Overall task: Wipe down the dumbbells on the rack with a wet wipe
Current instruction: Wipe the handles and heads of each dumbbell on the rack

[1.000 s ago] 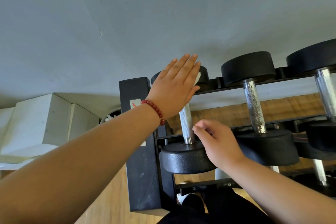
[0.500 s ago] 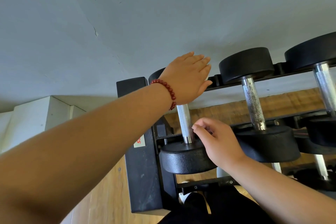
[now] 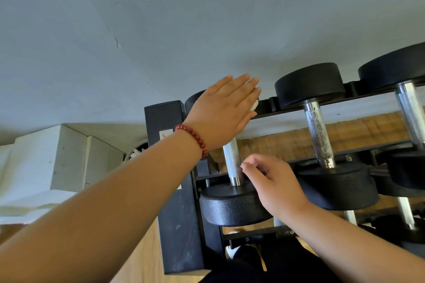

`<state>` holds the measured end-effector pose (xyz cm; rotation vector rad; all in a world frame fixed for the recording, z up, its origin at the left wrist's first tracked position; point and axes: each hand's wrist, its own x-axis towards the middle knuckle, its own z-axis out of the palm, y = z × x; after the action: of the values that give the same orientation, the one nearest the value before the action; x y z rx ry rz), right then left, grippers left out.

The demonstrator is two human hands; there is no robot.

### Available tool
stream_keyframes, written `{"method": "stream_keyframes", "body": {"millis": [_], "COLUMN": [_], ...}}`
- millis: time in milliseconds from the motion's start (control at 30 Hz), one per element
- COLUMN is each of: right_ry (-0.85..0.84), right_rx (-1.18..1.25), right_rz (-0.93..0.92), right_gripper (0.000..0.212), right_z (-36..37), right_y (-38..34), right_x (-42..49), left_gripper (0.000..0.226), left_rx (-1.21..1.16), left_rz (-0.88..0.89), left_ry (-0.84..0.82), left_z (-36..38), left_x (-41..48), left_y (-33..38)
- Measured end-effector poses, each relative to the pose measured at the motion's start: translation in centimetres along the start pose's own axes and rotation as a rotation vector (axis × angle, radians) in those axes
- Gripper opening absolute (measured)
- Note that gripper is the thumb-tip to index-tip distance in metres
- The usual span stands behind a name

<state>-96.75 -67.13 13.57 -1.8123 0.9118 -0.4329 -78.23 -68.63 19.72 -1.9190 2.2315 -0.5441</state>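
Step in hand: wiping the far head of the end dumbbell (image 3: 232, 161), which sits beside the rack (image 3: 177, 190) post. The left hand (image 3: 220, 110) lies flat with straight fingers, pressing the wet wipe (image 3: 255, 105) onto that head. The right hand (image 3: 276, 186), fingers curled, sits beside the dumbbell's handle; whether it grips cannot be told. Judged next: carry the wipe down to the handle and near head.

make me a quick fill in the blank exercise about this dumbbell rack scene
1. The left hand presses a ___ wipe onto the far end of a dumbbell.
2. The bracelet on the left wrist has ___ beads.
3. The right hand is next to the handle of the ___ dumbbell on the rack.

Missing words: white; red; leftmost
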Motion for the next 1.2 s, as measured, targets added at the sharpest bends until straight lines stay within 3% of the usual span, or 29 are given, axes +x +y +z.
{"method": "stream_keyframes", "body": {"millis": [100,267,400,567,733,867,1067,1200], "right_ry": [0.012,0.019,0.017,0.026,0.028,0.029,0.048,0.032], "right_rx": [0.017,0.026,0.032,0.015,0.011,0.05,0.051,0.031], "right_rz": [0.0,0.007,0.021,0.041,0.057,0.072,0.092,0.067], "right_gripper": [0.032,0.037,0.032,0.029,0.024,0.028,0.023,0.03], "right_z": [0.1,0.2,0.2,0.2,0.1,0.2,0.2,0.2], "right_y": [-0.1,0.2,0.2,0.1,-0.1,-0.1,-0.4,-0.4], "right_x": [0.1,0.2,0.2,0.2,0.1,0.0,-0.1,-0.1], "left_gripper": [0.054,0.054,0.057,0.06,0.061,0.062,0.069,0.068], "left_rx": [-0.105,-0.33,-0.412,-0.621,-0.698,-0.866,-0.911,-1.076], "left_rz": [-0.126,-0.473,-0.509,-0.724,-0.759,-0.941,-0.957,-1.163], "left_ry": [0.156,0.226,0.251,0.286,0.312,0.29,0.29,0.276], "left_z": [1.5,1.2,1.6,1.7,2.1,1.7,1.6,2.0], "left_x": [-1.4,-1.0,-2.3,-1.9,-3.0,-1.8,-2.9,-1.9], "left_y": [-0.1,3.1,3.3,3.8,4.7,2.9,4.4,2.6]}}
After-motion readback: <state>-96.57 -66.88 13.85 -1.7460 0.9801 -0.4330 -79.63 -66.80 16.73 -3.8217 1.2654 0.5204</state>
